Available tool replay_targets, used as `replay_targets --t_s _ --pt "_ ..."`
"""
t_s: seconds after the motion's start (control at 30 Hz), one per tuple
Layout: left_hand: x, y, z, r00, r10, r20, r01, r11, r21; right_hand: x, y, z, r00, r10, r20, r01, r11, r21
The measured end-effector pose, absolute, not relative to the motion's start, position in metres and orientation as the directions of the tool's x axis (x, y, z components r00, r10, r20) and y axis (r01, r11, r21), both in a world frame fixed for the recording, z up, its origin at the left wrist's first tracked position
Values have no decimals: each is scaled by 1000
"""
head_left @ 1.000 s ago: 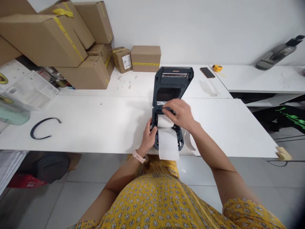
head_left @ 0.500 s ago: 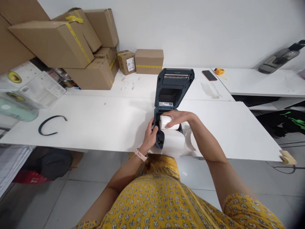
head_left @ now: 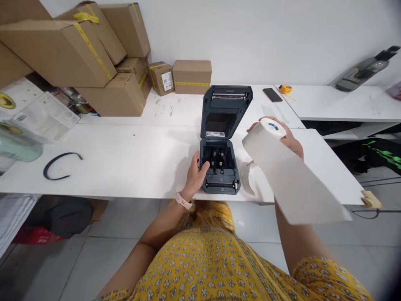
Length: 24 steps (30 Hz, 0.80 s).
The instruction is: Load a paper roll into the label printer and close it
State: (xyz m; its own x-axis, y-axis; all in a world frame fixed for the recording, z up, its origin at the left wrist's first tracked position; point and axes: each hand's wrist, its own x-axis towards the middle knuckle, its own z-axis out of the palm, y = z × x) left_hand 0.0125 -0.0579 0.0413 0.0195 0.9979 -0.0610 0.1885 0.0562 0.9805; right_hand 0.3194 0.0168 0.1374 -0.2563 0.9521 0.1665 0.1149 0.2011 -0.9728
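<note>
A dark grey label printer (head_left: pixel 219 177) stands on the white table with its lid (head_left: pixel 227 113) raised. Its bay shows black roll holders and no roll. My left hand (head_left: pixel 196 173) grips the printer's left side, thumb over the rim. To the right of the printer and above the table, my right hand (head_left: pixel 293 142) holds a roll of white label paper (head_left: pixel 260 133), fingers wrapped behind it. A long loose strip (head_left: pixel 300 188) hangs from the roll past the table's front edge, covering part of my right forearm. A curled white paper scrap (head_left: pixel 250 179) lies beside the printer.
Cardboard boxes (head_left: pixel 109 96) are stacked at the back left. A black headband (head_left: pixel 46 169) lies on the left of the table. Farther back are a phone (head_left: pixel 272 95), a yellow tape measure (head_left: pixel 285 88) and a pump bottle (head_left: pixel 360 75).
My right hand has lifted the paper roll out of the printer's bay and carried it right, its strip trailing. My left hand stays on the printer.
</note>
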Motion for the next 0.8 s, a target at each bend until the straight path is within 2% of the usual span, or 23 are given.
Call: replay_targets --t_s 0.1,0.2,0.3,0.47,0.63,0.8 --pt "18 -47 49 48 999 -23 291 8 957 334 34 125 -146 987 73 155 96 -983" --pt "22 -34 56 63 997 -50 387 22 922 337 56 104 -57 998 -20 280 -4 -960" --pt "20 -26 63 60 994 -96 506 53 861 331 70 84 -86 992 -91 364 -54 -930" --pt "6 -22 66 123 990 -64 694 -40 719 316 74 64 -162 976 -149 429 -67 -901" --pt "-5 -26 55 137 991 5 651 -94 753 327 63 54 -175 975 -137 376 -63 -924" --pt "-3 -34 51 47 999 25 585 -48 810 370 29 33 61 991 -120 189 -130 -973"
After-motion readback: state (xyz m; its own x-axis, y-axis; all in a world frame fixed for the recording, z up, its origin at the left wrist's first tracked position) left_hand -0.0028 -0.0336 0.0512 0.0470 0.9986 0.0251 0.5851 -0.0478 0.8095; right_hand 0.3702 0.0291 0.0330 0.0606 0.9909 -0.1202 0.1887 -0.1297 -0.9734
